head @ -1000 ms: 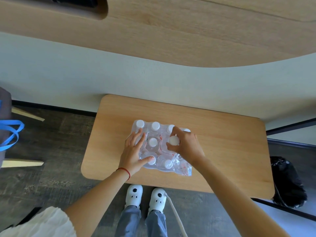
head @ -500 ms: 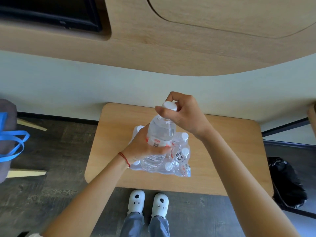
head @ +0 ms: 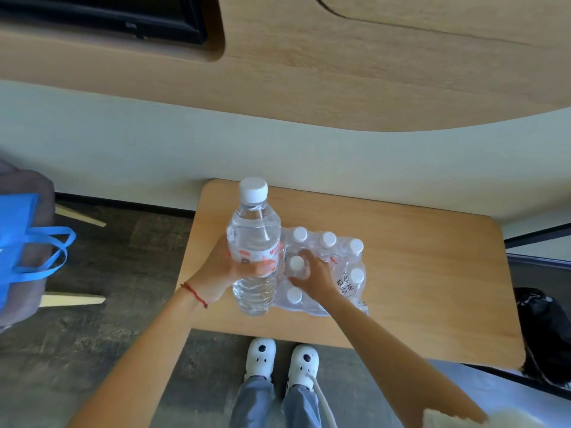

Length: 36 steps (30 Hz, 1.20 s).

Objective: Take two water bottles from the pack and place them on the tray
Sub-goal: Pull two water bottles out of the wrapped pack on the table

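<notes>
wooden table, blue bag, black bag, dark screen

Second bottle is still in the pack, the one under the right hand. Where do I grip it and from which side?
Grip that bottle at the neck just under its white cap, coming straight down from above. It stands upright, and the pack's plastic wrap and neighbouring bottles crowd its body, so only the top is free. The right hand is already there; the left hand holds the first bottle.
</notes>
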Tool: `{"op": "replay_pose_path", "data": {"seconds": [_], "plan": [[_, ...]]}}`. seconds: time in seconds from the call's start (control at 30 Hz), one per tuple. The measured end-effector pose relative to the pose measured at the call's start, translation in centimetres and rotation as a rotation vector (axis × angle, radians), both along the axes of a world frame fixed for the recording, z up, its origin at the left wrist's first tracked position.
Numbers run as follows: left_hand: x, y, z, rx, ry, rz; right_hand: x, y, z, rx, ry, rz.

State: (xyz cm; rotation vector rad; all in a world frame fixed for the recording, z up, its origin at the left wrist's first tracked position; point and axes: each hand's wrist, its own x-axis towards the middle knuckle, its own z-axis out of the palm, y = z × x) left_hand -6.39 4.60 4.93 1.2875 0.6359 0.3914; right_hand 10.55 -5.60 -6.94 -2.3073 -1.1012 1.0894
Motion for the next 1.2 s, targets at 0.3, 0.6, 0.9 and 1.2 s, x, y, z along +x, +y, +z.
{"op": "replay_pose_path", "data": {"seconds": [0.3, 0.6, 0.9, 1.2], "plan": [[1.0, -0.7, -0.3, -0.047, 0.01, -0.048, 1.0, -0.7, -0.2, 0.191, 0.005, -0.007], [2.2, -0.8, 0.9, -0.016, -0.015, 0.005, 4.8, -1.7, 10.9, 0.573, -0.086, -0.125], [5.5, -3.5, 8.4, 0.03, -0.076, 0.02, 5.2, -3.3, 23.1, 0.871, 0.217, -0.378], [10.1, -9.6, 15.9, 0.055, -0.096, -0.105, 7.8, -12.9, 33.0, 0.954, 0.43, -0.693]]}}
